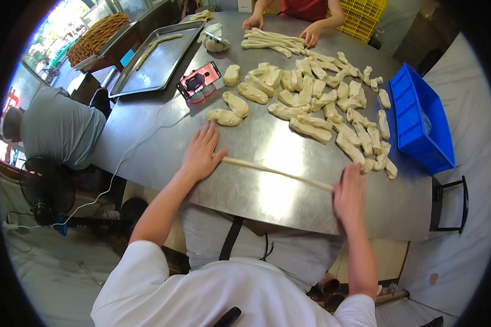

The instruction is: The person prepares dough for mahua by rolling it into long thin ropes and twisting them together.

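A long thin dough rope (278, 171) lies on the metal table, stretched between my two hands. My left hand (201, 155) presses flat over its left end, fingers stretched forward and thumb out to the side. Over the right end rests my right hand (350, 193), palm down with its fingers extended and slightly blurred. Just past my left fingertips is a bent piece of dough (232, 110). Beyond the rope, many thick dough pieces (310, 131) are heaped and scattered. The ends of the rope are hidden beneath my palms.
A phone (199, 80) on a stand trails a white cable across the steel table (147, 131). Far left sits a metal tray (166, 60) with one twisted dough strand. A blue bin (423, 117) stands right. Opposite, another person's hands (311, 34) touch dough strips (270, 41).
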The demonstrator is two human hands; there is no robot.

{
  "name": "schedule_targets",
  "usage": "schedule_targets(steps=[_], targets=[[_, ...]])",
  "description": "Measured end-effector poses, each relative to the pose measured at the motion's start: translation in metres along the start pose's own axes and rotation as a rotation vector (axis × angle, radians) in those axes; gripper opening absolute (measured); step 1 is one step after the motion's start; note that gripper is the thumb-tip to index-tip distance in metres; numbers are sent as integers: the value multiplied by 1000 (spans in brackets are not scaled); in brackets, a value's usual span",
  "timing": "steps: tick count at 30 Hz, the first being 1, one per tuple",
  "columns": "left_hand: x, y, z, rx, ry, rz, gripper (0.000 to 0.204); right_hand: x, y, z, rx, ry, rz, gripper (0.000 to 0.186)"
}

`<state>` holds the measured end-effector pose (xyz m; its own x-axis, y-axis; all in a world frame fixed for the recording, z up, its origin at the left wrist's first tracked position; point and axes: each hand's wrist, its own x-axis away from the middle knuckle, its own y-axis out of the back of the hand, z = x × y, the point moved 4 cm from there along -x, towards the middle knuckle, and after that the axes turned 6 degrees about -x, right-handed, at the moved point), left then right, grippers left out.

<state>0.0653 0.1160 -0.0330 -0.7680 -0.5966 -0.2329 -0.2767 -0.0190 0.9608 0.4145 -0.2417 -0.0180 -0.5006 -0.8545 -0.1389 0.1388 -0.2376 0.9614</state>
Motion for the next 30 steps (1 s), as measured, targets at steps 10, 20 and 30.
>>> schedule_targets(steps=[10, 20, 30], targets=[[-3, 3, 31, -16, 16, 8, 82, 15, -8, 2, -68, -40, 56, 84], [-22, 25, -30, 292, 29, 263, 65, -43, -8, 84, -147, 34, -10, 64], [59, 8, -120, 25, -193, 142, 68, -22, -67, 220, -134, 342, 175, 61]])
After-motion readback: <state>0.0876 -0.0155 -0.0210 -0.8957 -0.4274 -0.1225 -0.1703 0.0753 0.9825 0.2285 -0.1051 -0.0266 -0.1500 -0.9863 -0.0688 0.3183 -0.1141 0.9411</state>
